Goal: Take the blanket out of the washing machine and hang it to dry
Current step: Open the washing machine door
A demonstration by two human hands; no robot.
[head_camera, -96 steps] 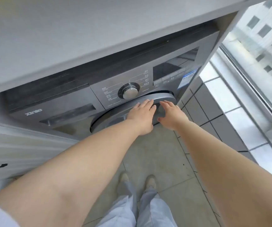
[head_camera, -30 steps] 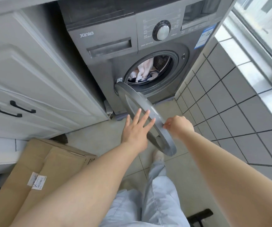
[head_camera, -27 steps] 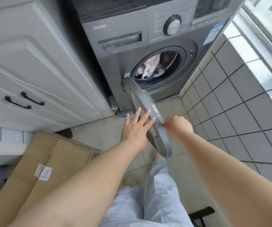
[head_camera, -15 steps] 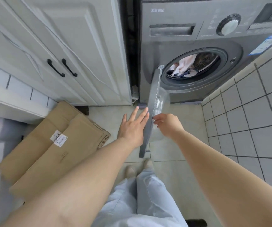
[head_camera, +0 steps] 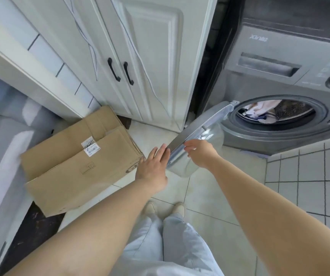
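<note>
Down by the floor, the left hand [head_camera: 152, 168] lies flat with straight fingers on the door [head_camera: 195, 139], and the right hand [head_camera: 199, 153] pinches its edge. Farther back, the blanket [head_camera: 259, 109] sits inside the washer [head_camera: 275, 80]. Boxes [head_camera: 76, 156] lie left.

- washing machine [head_camera: 279, 80]: a pale brand word on its grey upper panel (it looks like "xinle", blurred)
- cardboard box [head_camera: 76, 164]: white sticker [head_camera: 90, 148], print too small to read
</note>
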